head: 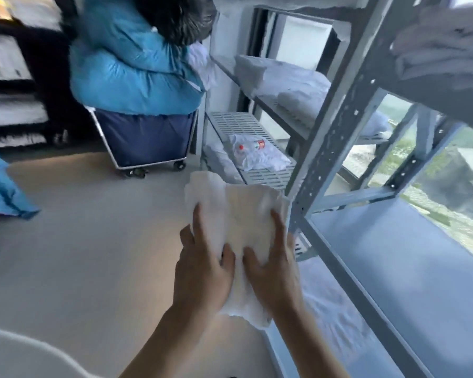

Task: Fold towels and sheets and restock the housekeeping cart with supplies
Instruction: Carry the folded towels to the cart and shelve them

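A small white towel (241, 214) is held up in front of me, crumpled, above the floor. My left hand (202, 266) grips its left side with fingers spread over the cloth. My right hand (273, 271) grips its right side, thumb close to the left hand. The towel's lower edge hangs between my wrists. A grey metal shelving rack (336, 126) stands just to the right of the towel, with folded white linen (292, 88) on its middle shelf.
A navy wheeled laundry cart (145, 140) heaped with blue fabric (131, 69) stands ahead on the left. A lower slatted shelf (241, 126) bears a white bag with bottles (254, 151). Dark shelves with linen (8, 105) line the far left. Beige floor (79, 241) lies below.
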The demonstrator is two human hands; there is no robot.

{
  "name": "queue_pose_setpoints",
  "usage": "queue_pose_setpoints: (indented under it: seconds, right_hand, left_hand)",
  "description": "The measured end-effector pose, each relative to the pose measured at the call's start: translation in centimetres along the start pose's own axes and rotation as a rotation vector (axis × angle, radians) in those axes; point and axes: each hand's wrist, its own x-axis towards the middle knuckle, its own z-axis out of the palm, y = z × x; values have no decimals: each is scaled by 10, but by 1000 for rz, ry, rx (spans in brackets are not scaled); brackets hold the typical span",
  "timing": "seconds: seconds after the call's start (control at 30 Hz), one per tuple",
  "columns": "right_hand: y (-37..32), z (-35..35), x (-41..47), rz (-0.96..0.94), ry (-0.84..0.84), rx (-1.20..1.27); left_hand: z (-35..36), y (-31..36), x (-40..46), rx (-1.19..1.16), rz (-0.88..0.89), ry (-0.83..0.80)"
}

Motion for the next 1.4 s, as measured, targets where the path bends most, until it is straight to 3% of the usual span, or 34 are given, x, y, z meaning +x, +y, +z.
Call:
queue_pose_setpoints:
  seconds: [0.3, 0.73, 1.1, 1.4]
  right_hand:
    - [-7, 72, 80, -178, -149, 187]
    - [11, 136, 272, -275, -364, 281]
    - [-69, 261, 325, -405, -659, 307]
    - [-174, 395, 376, -430, -704, 305]
  left_hand:
    - [-6, -38, 71, 2, -200, 115]
    - [60, -48, 225, 52, -272, 287]
    - [4, -113, 294, 76, -418, 524]
    - [-82, -213, 408, 65, -437, 575]
